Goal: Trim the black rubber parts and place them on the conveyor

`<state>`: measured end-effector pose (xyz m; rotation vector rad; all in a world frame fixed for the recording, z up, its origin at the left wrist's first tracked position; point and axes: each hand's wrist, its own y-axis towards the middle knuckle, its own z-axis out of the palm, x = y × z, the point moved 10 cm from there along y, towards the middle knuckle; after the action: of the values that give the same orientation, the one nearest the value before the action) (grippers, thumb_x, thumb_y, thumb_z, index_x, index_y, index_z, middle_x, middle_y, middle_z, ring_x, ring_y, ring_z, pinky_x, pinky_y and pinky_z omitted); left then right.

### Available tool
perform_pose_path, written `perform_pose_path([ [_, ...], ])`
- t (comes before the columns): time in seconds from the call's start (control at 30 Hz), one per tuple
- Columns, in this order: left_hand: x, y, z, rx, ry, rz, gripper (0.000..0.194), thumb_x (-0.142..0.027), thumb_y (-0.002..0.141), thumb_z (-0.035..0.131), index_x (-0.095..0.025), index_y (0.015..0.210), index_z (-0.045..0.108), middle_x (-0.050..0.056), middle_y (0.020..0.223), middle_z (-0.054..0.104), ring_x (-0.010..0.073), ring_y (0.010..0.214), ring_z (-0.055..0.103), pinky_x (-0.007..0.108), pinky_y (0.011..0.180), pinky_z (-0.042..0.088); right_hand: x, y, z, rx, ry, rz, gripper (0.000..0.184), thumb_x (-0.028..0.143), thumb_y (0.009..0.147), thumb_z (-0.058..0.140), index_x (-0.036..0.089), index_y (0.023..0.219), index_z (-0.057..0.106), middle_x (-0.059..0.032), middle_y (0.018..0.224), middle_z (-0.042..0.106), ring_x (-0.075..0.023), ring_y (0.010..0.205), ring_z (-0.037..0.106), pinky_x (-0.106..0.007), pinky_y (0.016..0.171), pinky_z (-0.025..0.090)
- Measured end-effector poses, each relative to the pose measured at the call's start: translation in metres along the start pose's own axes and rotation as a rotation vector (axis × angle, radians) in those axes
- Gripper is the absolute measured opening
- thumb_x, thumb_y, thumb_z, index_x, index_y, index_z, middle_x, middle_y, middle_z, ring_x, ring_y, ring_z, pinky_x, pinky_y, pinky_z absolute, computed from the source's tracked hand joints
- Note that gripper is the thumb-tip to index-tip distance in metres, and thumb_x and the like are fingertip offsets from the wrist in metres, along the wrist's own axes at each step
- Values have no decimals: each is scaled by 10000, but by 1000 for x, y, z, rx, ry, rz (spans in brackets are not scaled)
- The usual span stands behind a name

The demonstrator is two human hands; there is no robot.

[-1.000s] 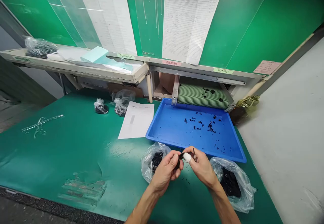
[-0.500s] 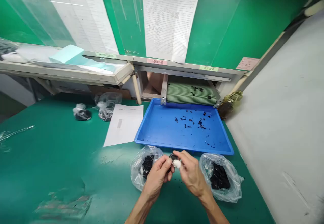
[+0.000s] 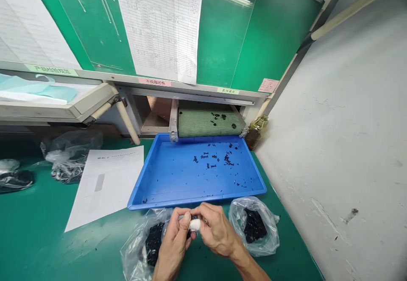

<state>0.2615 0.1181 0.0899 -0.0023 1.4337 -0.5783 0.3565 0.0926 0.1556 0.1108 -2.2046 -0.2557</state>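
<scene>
My left hand (image 3: 173, 243) and my right hand (image 3: 216, 230) meet just in front of the blue tray's near rim, fingers pinched together. Between them is a small black part (image 3: 193, 218), mostly hidden by my fingers. A white wrap (image 3: 195, 225) covers a fingertip and sits at the pinch. Under my left hand lies a clear plastic bag of black parts (image 3: 149, 243). A second such bag (image 3: 252, 226) sits to the right of my right hand.
A blue plastic tray (image 3: 197, 200) holds scattered small black parts (image 3: 216, 158). Behind it is a green mesh mat (image 3: 208, 124). A paper sheet (image 3: 104, 183) and more plastic bags (image 3: 68, 158) lie left on the green bench top (image 3: 47, 238). A small bottle (image 3: 258, 130) stands right of the tray.
The whole view has swung, so the tray and bags sit further left and lower. My hands stay pinched together around the small part, with the white wrap still between them.
</scene>
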Motion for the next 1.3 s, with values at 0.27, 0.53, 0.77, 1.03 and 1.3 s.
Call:
perform_pose_path([
  [0.27, 4, 36, 7, 16, -73, 7, 414, -604, 761, 582, -225, 918, 524, -72, 531, 480, 112, 490, 411, 195, 456, 327, -28, 33, -2, -40, 71, 75, 285, 59, 777, 398, 213, 901, 604, 42, 606, 582, -131, 628, 550, -226, 646, 401],
  [0.53, 12, 62, 16, 57, -187, -73, 340, -519, 848, 533, -181, 873, 565, -31, 619, 559, 77, 493, 433, 186, 460, 321, -95, 52, -57, -108, 48, 322, 265, 150, 805, 424, 193, 1006, 591, 28, 651, 624, -127, 583, 565, -208, 548, 387],
  [0.77, 30, 69, 18, 49, -412, -166, 279, -437, 842, 585, -165, 875, 529, 55, 812, 671, 134, 630, 620, 215, 494, 420, -100, 62, -50, -33, -364, 260, 326, 88, 807, 367, 204, 1012, 591, -10, 717, 629, -159, 594, 555, -247, 583, 382],
  [1.03, 45, 61, 15, 89, -475, -298, 363, -333, 798, 678, -167, 1102, 569, 92, 1007, 668, 184, 779, 649, 249, 552, 495, -168, 47, -133, -116, -534, 407, 326, 78, 805, 397, 194, 1008, 625, -71, 942, 672, -206, 847, 622, -303, 771, 436],
  [1.3, 71, 56, 33, 94, -605, -458, 316, -354, 696, 772, -177, 930, 653, 43, 897, 654, 160, 696, 620, 214, 482, 483, -248, 84, -198, -192, -512, 497, 293, 76, 782, 405, 192, 909, 642, -20, 683, 664, -158, 541, 589, -286, 593, 458],
])
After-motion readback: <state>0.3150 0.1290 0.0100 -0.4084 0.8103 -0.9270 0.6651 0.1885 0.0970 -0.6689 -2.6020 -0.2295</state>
